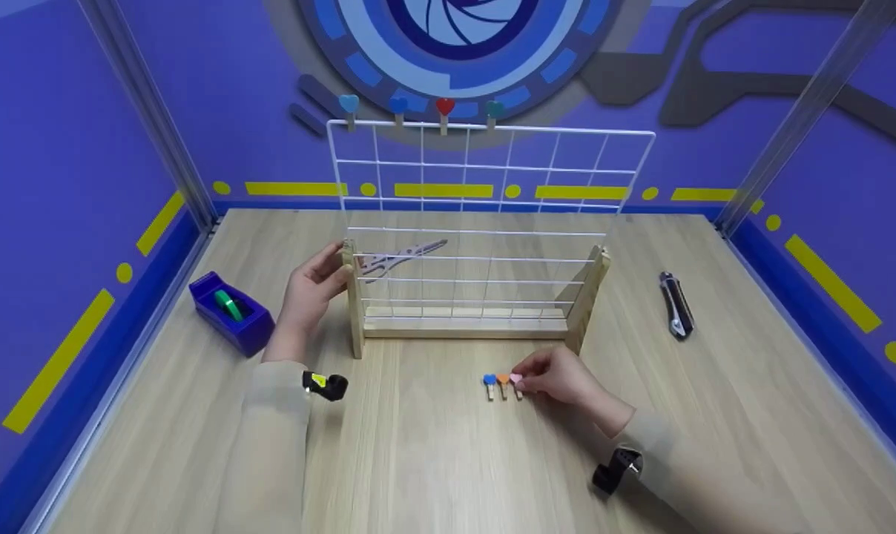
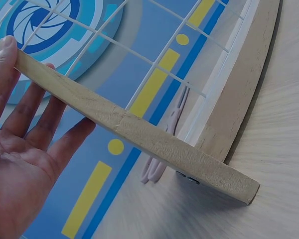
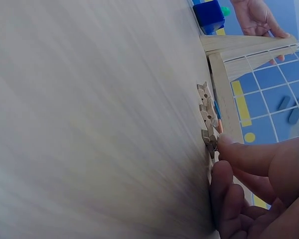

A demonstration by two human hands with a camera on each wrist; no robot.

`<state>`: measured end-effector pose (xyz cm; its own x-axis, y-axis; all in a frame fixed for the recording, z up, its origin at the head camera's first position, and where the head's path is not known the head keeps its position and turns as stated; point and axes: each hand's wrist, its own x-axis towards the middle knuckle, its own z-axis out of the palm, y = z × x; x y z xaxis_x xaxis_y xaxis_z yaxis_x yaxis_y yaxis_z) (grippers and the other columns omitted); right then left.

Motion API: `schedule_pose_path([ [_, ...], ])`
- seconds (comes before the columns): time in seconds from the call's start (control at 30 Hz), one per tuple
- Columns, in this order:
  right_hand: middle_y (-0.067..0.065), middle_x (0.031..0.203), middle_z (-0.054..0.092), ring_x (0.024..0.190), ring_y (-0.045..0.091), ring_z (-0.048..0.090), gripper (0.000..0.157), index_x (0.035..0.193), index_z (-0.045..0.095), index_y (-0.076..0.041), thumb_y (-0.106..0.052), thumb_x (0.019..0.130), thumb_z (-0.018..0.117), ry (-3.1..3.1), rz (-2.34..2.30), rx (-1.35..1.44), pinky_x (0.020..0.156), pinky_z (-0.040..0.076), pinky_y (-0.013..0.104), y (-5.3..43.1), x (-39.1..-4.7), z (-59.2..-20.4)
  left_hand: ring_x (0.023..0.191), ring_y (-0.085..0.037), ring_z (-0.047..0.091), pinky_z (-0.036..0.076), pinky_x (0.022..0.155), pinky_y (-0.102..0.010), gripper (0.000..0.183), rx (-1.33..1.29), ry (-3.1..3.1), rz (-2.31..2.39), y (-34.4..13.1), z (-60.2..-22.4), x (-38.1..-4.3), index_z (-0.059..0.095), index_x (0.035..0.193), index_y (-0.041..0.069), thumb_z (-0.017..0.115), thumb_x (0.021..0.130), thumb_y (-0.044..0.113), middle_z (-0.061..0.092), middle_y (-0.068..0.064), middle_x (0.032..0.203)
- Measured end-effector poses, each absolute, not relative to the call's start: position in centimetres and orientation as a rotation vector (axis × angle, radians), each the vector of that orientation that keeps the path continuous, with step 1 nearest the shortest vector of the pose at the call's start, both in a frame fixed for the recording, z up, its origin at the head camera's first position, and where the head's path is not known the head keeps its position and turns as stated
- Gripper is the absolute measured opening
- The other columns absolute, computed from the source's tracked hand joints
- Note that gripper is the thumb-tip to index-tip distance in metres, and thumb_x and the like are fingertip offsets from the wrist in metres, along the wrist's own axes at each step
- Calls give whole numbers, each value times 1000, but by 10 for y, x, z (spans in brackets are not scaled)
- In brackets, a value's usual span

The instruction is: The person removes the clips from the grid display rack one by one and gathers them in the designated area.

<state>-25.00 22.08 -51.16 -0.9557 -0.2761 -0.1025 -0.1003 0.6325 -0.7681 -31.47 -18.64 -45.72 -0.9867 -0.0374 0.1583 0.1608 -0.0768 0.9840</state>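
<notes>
Pinching: right fingers (image 1: 538, 360) | pink clip (image 1: 516, 379): part-covered | pliers (image 1: 401, 259): part-hidden

Cannot see all of the pink clip (image 1: 516, 379), partly covered by fingers (image 1: 535, 362), lower centre of the head view, nor the round emblem (image 1: 459, 30), cropped above.

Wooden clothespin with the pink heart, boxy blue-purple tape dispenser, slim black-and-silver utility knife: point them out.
Wooden clothespin with pink heart (image 1: 515, 378), head view: the heart.
Blue-purple tape dispenser (image 1: 254, 338), head view: near end wall.
Black-and-silver utility knife (image 1: 676, 305), head view: mid-handle.
</notes>
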Motion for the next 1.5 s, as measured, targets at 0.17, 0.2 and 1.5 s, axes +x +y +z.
schedule_pose_path([
  [0.17, 2, 81, 70, 68, 11, 54, 18, 101, 80, -4, -6, 83, 85, 2648, -1226, -337, 55, 44, 21, 223, -251, -512, 109, -2, 68, 58, 94, -22, 53, -155, -2029, -2205, -186, -457, -315, 50, 152, 6, 64, 101, 10, 71, 0, 127],
  [0.2, 2, 82, 70, 68, 12, 54, 19, 101, 80, -5, -7, 83, 85, 2645, -1229, -334, 55, 45, 21, 223, -252, -512, 109, -2, 69, 59, 94, -22, 53, -159, -2025, -2206, -186, -457, -315, 50, 151, 6, 65, 101, 10, 72, 1, 126],
  [1.5, 9, 107, 76, 87, 10, 70, 22, 113, 75, -2, -6, 91, 77, 2753, -1659, -680, 75, 59, 19, 206, -261, -286, 110, 2, 66, 57, 95, -19, 56, -139, -2094, -2177, -187, -457, -314, 45, 155, 7, 63, 102, 13, 54, -25, 150],
])
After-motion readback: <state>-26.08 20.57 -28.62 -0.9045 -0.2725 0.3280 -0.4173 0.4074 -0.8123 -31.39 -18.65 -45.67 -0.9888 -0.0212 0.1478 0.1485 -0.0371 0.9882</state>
